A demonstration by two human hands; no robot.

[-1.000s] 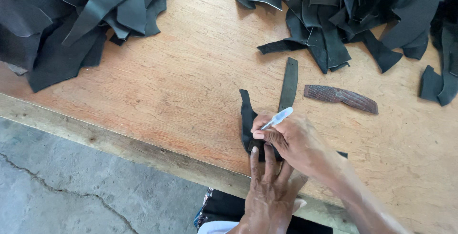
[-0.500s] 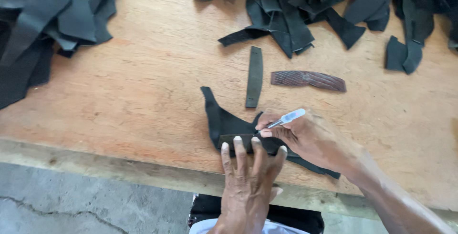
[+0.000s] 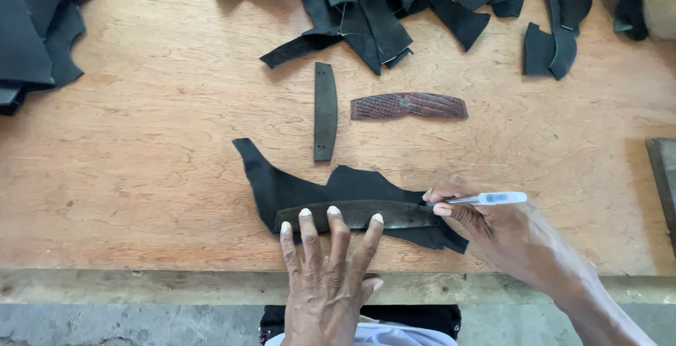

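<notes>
On the wooden tabletop [image 3: 141, 177] lie one ragged black leather piece [image 3: 296, 187], two narrow dark strips, one [image 3: 359, 215] laid on that piece and one [image 3: 324, 111] apart above it, and one brown textured strip [image 3: 409, 106]. The left hand [image 3: 328, 275] lies flat, fingers spread, pressing the lower strip down. The right hand [image 3: 493, 230] pinches one white pen [image 3: 486, 199], tip at the strip's right end.

black scrap pile [image 3: 32, 43] cut off at left edge, dark slab [image 3: 664, 177] cropped at right edge, pen [image 3: 486, 199] tip hidden by fingers

Left hand [image 3: 327, 275] flat, fingers spread; right hand [image 3: 493, 230] pinching.
</notes>
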